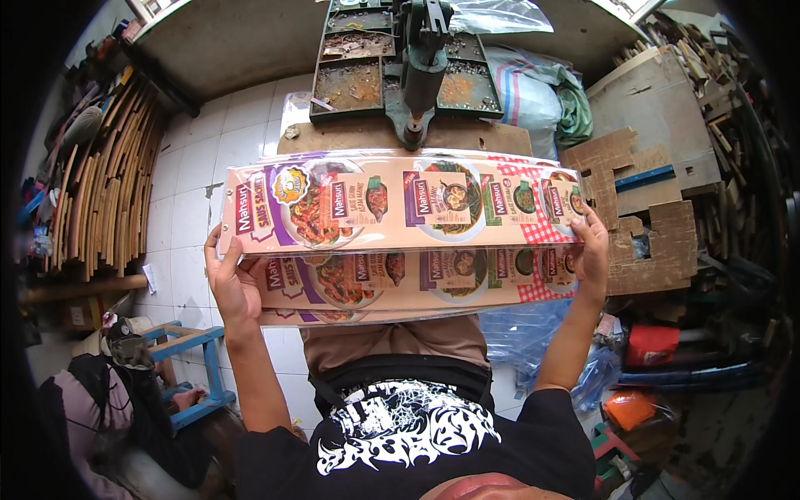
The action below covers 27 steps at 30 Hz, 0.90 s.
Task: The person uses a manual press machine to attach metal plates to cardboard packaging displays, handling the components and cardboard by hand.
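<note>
Between both hands I hold a long printed panel (383,237), peach with food pictures, a purple patch and a red checked band. My left hand (234,279) grips its left end, thumb on top. My right hand (591,250) pinches its right end. Directly under it, nearer my body, lie similar glossy panels (492,279) in a pile; what they rest on is hidden. More panel edges show beyond the held one. Just past them stands a dark green hand press (417,83), its lower tip close to the far edge of the panels.
A green compartment tray (350,83) with small metal bits flanks the press on a brown board (333,137). Wooden strips (104,192) stack at left, beside a blue stool frame (200,367). Cut brown boards (654,242) and clear plastic sheeting (525,337) lie at right.
</note>
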### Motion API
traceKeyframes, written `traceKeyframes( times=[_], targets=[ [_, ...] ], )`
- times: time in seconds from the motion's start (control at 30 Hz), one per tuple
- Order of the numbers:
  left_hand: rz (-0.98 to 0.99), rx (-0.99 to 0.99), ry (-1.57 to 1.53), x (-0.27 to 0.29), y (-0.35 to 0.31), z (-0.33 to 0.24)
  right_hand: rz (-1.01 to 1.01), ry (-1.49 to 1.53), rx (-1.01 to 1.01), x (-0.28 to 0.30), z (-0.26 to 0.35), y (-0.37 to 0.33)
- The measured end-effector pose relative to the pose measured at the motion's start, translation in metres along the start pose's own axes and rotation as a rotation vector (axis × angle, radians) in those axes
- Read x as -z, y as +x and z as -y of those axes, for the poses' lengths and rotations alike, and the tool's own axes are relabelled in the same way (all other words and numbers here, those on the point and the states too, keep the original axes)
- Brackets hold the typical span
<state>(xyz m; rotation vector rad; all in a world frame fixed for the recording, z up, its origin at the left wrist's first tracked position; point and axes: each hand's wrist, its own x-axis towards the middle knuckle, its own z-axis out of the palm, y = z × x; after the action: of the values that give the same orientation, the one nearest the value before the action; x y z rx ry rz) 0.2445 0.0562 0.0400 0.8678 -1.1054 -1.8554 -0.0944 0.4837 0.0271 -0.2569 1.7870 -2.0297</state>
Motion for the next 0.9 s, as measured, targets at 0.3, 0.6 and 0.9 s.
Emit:
traceKeyframes(
  times=[0.3,0.6,0.9],
  targets=[
    [-0.005,-0.307,1.371,-0.003,0.043,-0.025,-0.244,-0.815,0.116,0.004,0.002,0.037],
    [0.118,-0.177,1.122,0.029,0.021,0.004,-0.289,-0.9,0.011,0.027,-0.039,-0.03],
    [0.173,0.025,1.085,0.024,-0.009,0.001,-0.172,-0.599,-0.098,0.013,-0.043,-0.052]
  ],
)
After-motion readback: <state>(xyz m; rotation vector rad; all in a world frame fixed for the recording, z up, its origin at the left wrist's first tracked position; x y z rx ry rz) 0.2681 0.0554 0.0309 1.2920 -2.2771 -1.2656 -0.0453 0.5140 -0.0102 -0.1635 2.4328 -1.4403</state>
